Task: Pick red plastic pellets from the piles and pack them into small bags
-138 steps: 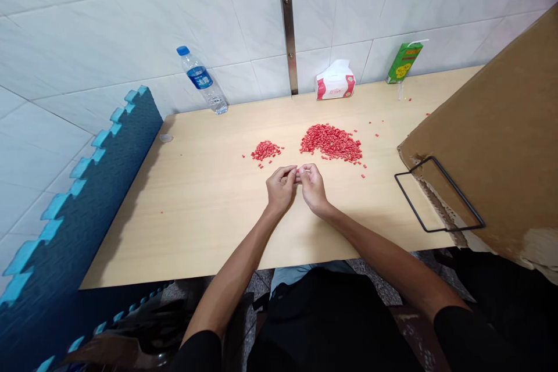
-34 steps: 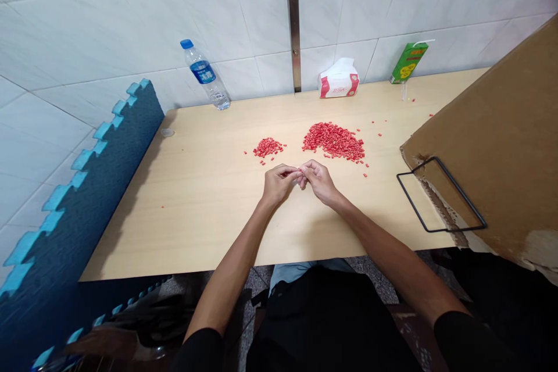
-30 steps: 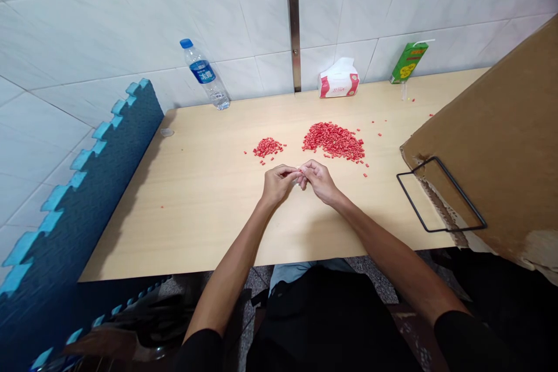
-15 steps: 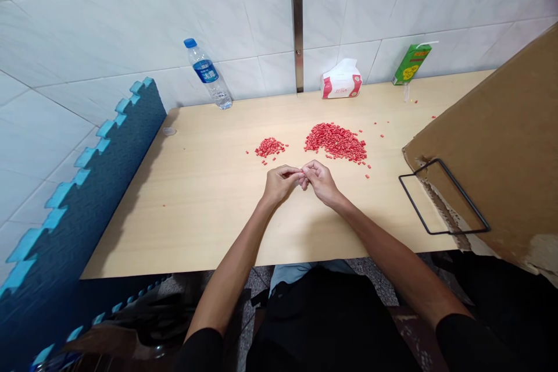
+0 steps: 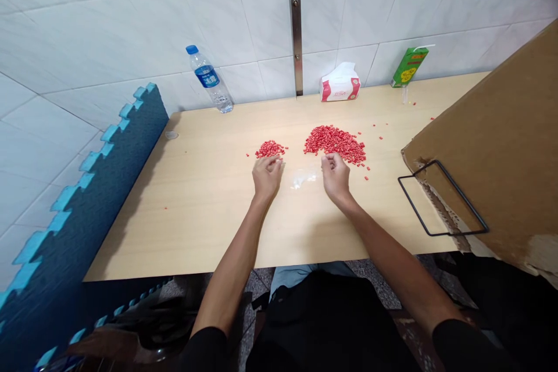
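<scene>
On 1 bench (image 5: 209, 203), 1 small pile of red pieces (image 5: 270, 148) lies beyond the left hand (image 5: 267, 175), 1 large pile (image 5: 333, 142) beyond the right hand (image 5: 336, 175); both curl, grip I cannot tell.

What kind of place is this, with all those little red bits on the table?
Probably a simple indoor work corner: a wood-coloured table against a tiled wall, with small red pieces in two piles.
</scene>
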`<state>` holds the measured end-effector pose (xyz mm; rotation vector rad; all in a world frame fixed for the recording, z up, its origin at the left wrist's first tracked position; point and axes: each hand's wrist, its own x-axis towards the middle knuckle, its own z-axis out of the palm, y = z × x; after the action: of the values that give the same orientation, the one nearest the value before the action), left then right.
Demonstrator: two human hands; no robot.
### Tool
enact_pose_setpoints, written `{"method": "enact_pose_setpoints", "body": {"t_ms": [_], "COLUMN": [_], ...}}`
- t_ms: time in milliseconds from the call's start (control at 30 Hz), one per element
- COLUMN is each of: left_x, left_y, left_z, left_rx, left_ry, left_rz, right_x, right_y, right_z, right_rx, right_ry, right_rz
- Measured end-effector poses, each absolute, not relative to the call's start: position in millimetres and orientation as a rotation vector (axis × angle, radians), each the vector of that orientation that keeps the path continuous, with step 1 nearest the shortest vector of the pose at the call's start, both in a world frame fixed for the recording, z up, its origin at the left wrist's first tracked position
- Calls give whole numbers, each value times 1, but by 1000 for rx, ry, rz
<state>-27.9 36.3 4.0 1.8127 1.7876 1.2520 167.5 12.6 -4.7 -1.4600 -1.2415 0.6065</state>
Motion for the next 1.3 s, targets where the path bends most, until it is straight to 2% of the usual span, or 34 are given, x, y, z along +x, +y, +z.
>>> {"method": "enact_pose_setpoints", "body": {"t_ms": [100,167,300,467,867,1167,1300], "left_x": [-27,-25,-19,-16,-14,-10,-13], "left_y": [38,33,21,14,16,14,14], "left_z": [7,8,8,5,0,3,4], "left_rx": [1769,1839,2115,2327,2243,2000,2137], "left_ry": [2108,2117,1824,1515,1347,1399,1395], "left_rz": [1214,1121,894,717,883,953,900], "right_x": [182,188,189,187,189,182,181], "right_y": [20,23,25,30,36,25,24], "right_z": [-4,-5,-9,-15,-21,-13,-15], "right_rx": [-1717,-1855,-1977,-1882,-1768,-1511,-1473], "right_ry": [-1343,-1443,-1623,-1768,-1729,-1626,-1586], "right_rz": [273,165,120,19,12,232,340]}}
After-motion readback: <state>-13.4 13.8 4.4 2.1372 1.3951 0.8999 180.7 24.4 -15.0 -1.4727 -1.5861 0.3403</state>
